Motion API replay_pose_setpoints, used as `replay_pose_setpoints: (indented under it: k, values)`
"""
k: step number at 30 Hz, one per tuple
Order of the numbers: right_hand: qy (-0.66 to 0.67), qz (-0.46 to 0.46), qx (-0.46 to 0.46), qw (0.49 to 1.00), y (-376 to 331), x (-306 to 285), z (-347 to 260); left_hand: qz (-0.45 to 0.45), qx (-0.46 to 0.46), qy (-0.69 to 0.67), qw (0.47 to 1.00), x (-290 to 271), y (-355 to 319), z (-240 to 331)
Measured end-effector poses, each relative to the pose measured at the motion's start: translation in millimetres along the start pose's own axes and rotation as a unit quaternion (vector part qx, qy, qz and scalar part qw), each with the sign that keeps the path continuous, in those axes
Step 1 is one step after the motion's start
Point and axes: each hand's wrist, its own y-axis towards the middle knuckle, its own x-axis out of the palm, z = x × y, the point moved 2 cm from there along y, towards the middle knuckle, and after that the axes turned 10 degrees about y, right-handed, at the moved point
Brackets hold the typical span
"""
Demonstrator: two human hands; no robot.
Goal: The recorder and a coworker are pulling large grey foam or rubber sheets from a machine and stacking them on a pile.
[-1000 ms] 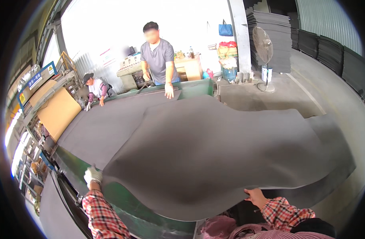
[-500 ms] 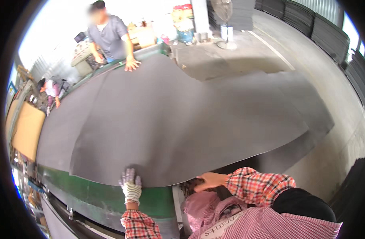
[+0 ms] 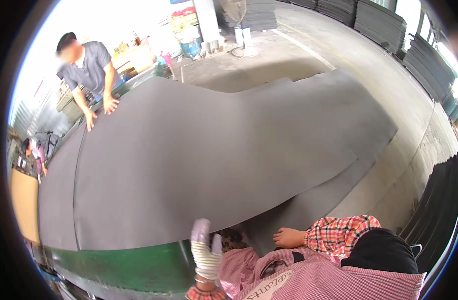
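A large dark grey sheet (image 3: 214,145) spreads over a green machine bed (image 3: 119,267) and sags off to the right in a bent fold. My left hand (image 3: 206,252), in a white and purple knitted glove, is raised at the sheet's near edge with fingers stretched up and thumb apart; it holds nothing. Whether its fingertips touch the sheet I cannot tell. My bare right hand (image 3: 290,238) hovers before my checked apron (image 3: 329,280), fingers loosely bent with nothing in them. Beneath it, a lower dark sheet (image 3: 274,225) hangs below the fold.
Across the bed a person (image 3: 91,70) presses both hands on the sheet's far left part. Another person (image 3: 39,147) bends at the far left, beside a tan board (image 3: 24,205). Dark sheet stacks (image 3: 379,25) line the right wall; another stack (image 3: 434,200) stands near right. A fan (image 3: 235,10) stands behind.
My left hand has lifted from lying flat on the sheet. My right hand has drawn back from its edge. The sheet's left edge now meets the neighbouring sheet along a narrow seam. My view has shifted.
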Motion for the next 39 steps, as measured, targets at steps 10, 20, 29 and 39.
replay_pose_setpoints:
  k: [10, 20, 29, 39]
  values:
    - [0.314, 0.504, 0.264, 0.76, -35, -94, -3, -0.155, -0.505, -0.465, 0.711, 104, -56, -14]
    - [0.358, 0.329, 0.236, 0.842, -73, -62, 10, -0.415, -0.501, -0.044, 0.759, 215, -25, -91]
    - [0.556, 0.54, 0.597, 0.206, -284, 85, 191, -0.235, -0.497, -0.042, 0.835, 225, -24, -70]
    - [0.532, 0.472, 0.686, 0.152, -274, 112, 228, -0.167, -0.446, -0.057, 0.877, 210, -15, -43]
